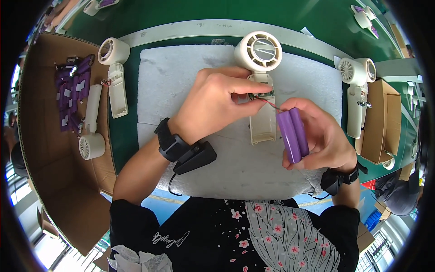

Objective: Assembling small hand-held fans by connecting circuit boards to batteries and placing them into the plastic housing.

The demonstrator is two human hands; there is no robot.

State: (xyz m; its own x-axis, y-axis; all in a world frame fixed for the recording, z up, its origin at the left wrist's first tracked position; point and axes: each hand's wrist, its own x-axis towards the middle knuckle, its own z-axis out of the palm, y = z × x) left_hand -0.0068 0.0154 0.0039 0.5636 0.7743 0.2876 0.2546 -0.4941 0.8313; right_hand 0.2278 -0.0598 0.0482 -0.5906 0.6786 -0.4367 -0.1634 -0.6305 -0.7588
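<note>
Clasping purple battery pack [293, 136] in right hand [325, 136], left hand [215, 100] at circuit board [269, 94] of cream fan [259, 51], left grip unclear

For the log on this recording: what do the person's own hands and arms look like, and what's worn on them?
The left hand and right hand are both ungloved. The left wrist has a black strap with a blocky black device; a thin black cable hangs below it. The right wrist has a similar black band and device. Short black fabric sleeves leave the forearms bare.
</note>
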